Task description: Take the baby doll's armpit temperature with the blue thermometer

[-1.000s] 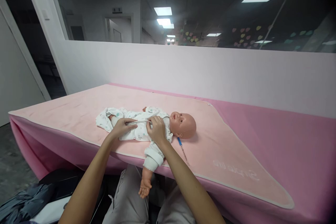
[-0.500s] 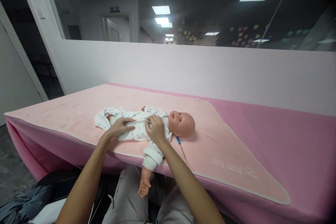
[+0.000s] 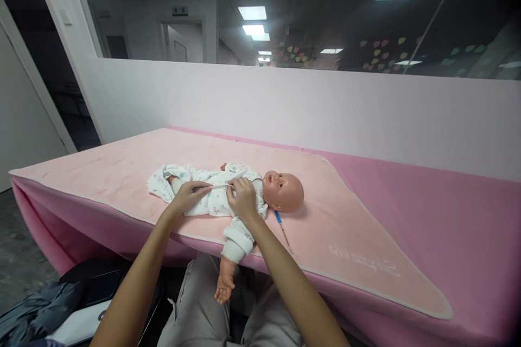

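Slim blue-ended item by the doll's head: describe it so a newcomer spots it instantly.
On the pale pink mat, find the doll, then its bald head. Just on the wearer's side of the head lies the slim item. Its bright blue end sets it apart from mat and doll.

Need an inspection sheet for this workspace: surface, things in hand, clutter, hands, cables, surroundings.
Surface: pale pink mat over darker pink cloth, wrinkled at left.
Job's things: baby doll on its back, one arm past the near edge; thin white strip over its torso.
Clutter: blue-ended stick near the doll's head; dark garment, lower left.
Hands: right hand pinches the strip; left hand at its other end, grip unclear.
Cables: nothing seen.
Surroundings: white wall, dark window above.
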Available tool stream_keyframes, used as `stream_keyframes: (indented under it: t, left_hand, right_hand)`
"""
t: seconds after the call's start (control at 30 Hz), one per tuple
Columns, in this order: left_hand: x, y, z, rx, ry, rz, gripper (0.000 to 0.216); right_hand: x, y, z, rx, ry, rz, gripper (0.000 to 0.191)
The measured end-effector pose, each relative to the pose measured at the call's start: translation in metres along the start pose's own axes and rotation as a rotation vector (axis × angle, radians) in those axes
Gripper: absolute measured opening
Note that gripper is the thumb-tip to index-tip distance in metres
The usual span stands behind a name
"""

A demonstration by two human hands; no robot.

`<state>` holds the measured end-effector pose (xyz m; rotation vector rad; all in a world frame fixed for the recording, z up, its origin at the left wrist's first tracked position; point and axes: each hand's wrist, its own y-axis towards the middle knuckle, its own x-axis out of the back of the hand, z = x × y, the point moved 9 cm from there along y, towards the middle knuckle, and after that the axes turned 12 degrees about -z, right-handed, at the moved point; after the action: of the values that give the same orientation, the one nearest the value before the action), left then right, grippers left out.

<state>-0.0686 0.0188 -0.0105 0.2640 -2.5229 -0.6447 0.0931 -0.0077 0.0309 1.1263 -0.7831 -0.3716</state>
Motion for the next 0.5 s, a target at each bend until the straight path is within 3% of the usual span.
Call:
stream_keyframes:
  t: [0.3,0.5]
  left_hand:
    - [0.005,-0.003,0.004,0.053,-0.085,-0.037,0.038]
    - [0.008,-0.012,0.018,0.182,-0.256,-0.126,0.04]
  right_hand:
    - [0.001,0.0,0.0,-0.002,0.026,0.016,0.01]
    - [0.002,0.0,0.0,-0.007,0.031,0.011,0.011]
